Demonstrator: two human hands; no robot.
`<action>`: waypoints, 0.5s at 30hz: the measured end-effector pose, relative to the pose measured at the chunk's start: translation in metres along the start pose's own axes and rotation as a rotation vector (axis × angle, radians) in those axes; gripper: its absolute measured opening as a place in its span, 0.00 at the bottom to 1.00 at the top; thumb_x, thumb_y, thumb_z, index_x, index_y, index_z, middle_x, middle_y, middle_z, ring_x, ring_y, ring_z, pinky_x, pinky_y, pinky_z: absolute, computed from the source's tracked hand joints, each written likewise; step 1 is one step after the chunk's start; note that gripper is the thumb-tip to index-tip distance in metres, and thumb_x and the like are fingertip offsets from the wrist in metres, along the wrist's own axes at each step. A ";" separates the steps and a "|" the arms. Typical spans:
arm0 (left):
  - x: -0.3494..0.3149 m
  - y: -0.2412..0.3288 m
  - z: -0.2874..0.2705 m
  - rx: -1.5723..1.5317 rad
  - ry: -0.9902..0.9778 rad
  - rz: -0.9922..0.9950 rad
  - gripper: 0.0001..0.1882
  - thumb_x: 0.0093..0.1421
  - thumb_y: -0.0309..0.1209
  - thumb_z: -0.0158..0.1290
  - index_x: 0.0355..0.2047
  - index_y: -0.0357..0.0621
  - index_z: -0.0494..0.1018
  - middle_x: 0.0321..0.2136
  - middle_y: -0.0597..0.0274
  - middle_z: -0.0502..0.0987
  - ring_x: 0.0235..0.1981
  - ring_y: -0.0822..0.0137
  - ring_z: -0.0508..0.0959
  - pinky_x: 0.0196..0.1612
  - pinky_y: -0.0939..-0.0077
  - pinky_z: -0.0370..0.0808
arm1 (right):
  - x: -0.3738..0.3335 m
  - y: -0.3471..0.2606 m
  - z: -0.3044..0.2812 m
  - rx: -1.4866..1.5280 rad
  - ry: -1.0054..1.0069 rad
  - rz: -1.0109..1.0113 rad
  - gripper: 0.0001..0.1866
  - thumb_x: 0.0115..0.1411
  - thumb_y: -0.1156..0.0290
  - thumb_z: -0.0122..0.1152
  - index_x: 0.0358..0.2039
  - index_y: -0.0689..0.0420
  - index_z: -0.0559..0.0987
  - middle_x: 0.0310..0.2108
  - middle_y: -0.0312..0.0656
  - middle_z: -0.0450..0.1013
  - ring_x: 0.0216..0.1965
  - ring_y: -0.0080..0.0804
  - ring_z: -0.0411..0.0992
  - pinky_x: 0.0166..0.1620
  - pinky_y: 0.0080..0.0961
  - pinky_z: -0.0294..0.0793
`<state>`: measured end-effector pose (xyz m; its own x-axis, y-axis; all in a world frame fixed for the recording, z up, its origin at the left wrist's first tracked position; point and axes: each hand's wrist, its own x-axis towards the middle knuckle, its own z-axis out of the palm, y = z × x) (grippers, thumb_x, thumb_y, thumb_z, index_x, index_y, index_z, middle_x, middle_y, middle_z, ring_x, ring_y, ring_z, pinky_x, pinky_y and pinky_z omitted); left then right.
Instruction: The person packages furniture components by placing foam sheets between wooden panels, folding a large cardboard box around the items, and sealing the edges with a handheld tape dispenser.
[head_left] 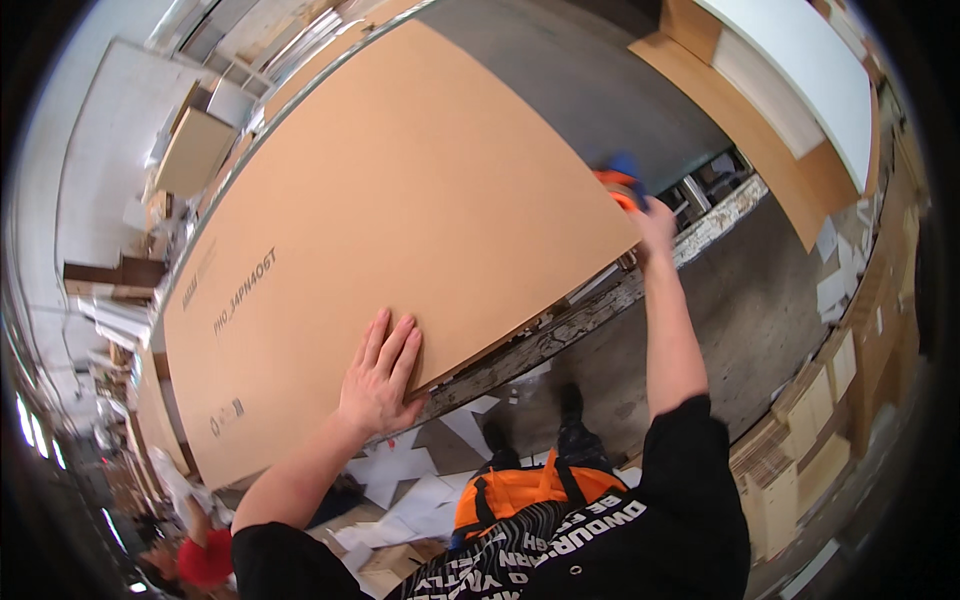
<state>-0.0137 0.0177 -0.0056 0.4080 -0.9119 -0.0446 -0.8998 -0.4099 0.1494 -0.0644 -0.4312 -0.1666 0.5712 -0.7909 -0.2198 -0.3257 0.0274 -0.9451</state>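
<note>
Large flat tan cardboard sheet (400, 230): laid across a worn, paint-chipped workbench (600, 300), near edge overhanging toward the body, far end reaching well past the bench on the left. Dark printed markings along the left margin; surface otherwise plain and smooth.

Left hand (380, 380): palm down, fingers spread and pressed flat on the sheet just inside the near edge. No pinch, no wrap around the edge; contact by downward pressure only.

Right hand (652, 225): arm extended to the far right corner of the sheet, fingers closed around an orange and blue hand tool (620, 180), probably a tape dispenser. Tool touching the sheet's edge. Exact finger position behind the tool not discernible.

Handling judgement: light for its area, moderately stiff along the flutes, prone to sagging and creasing where unsupported. Surface dry and fairly slick under a flat palm; likely to slide on the bench if pushed sideways. Edges soft, easily crushed; corners easily bent. Best held at two opposite edges, hands well apart, thumbs on top and fingers beneath, or kept flat under a spread palm near the supported zone. Lifting by one corner: risk of a fold line.

Surroundings: grey concrete floor (740, 310) strewn with white paper offcuts (420, 490) below the bench; stacked brown boards (810, 470) at right; another person in a red cap (205, 560) low at left, apart from the work.
</note>
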 end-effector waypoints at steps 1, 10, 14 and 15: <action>-0.001 0.001 -0.001 -0.015 0.019 -0.001 0.53 0.39 0.37 0.67 0.66 0.35 0.59 0.68 0.43 0.58 0.70 0.35 0.53 0.70 0.41 0.55 | -0.020 0.031 -0.019 0.345 0.240 -0.045 0.25 0.47 0.81 0.64 0.50 0.66 0.76 0.43 0.46 0.77 0.38 0.33 0.76 0.42 0.30 0.76; -0.011 -0.005 -0.004 -0.026 0.066 0.010 0.48 0.45 0.36 0.64 0.68 0.47 0.60 0.70 0.62 0.58 0.72 0.45 0.52 0.73 0.54 0.54 | -0.200 -0.128 -0.058 0.330 -0.212 -0.385 0.41 0.46 0.80 0.55 0.66 0.62 0.68 0.64 0.48 0.66 0.63 0.39 0.66 0.66 0.32 0.62; -0.021 -0.014 0.006 0.020 0.059 0.006 0.50 0.46 0.39 0.65 0.70 0.48 0.57 0.71 0.64 0.55 0.72 0.46 0.51 0.74 0.56 0.52 | -0.237 -0.241 0.049 -0.644 -0.311 -0.807 0.29 0.50 0.68 0.57 0.56 0.52 0.79 0.54 0.54 0.71 0.54 0.49 0.72 0.58 0.34 0.70; -0.020 -0.015 0.006 0.025 0.060 0.024 0.51 0.46 0.39 0.65 0.70 0.48 0.56 0.71 0.64 0.55 0.72 0.46 0.51 0.74 0.57 0.51 | -0.241 -0.257 0.072 -0.842 -0.248 -0.912 0.24 0.52 0.68 0.54 0.51 0.49 0.81 0.50 0.53 0.74 0.48 0.52 0.74 0.53 0.38 0.74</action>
<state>-0.0094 0.0416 -0.0132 0.3941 -0.9189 0.0183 -0.9127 -0.3890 0.1251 -0.0639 -0.2041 0.1119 0.9360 -0.1795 0.3029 -0.0655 -0.9341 -0.3510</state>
